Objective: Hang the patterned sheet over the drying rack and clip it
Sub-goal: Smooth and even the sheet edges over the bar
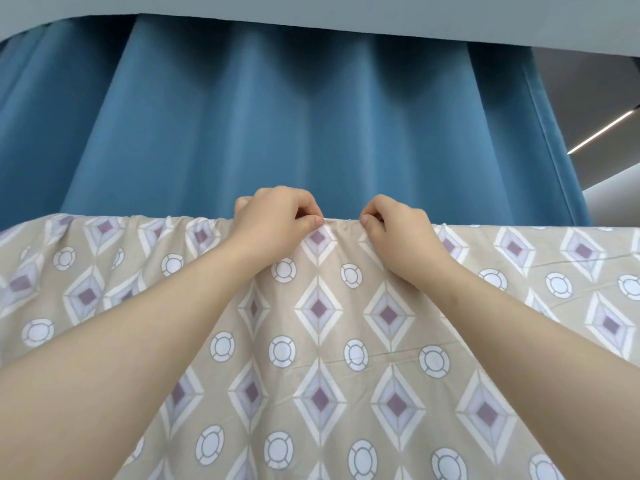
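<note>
At the far left the patterned sheet (322, 341), beige with purple-centred diamonds and white rings, is gathered into loose folds along its top edge. From there its upper fold runs level across the whole view, and the cloth hangs down toward the camera. Whatever carries it is hidden under the fabric, so the rack itself cannot be seen.

The left forearm reaches up from the lower left corner, lying in front of the sheet. The left hand (277, 226) sits at the top fold just left of centre. Its fingers are curled over the edge and its thumb (313, 221) presses from the near side, pinching the cloth. A short puckered stretch of the fold lies between the two hands, which are near each other but apart.

The right hand (398, 237) grips the same fold just right of centre in the same way, fingers curled, thumb (367, 221) against the cloth. Its forearm runs down to the lower right. Beyond it the sheet lies flatter, with a few long creases.

Behind the sheet hangs a blue pleated curtain (277, 116) under a grey ceiling (346, 8). Past the curtain's right edge a thin light strip (601, 133) slants across a grey wall.
</note>
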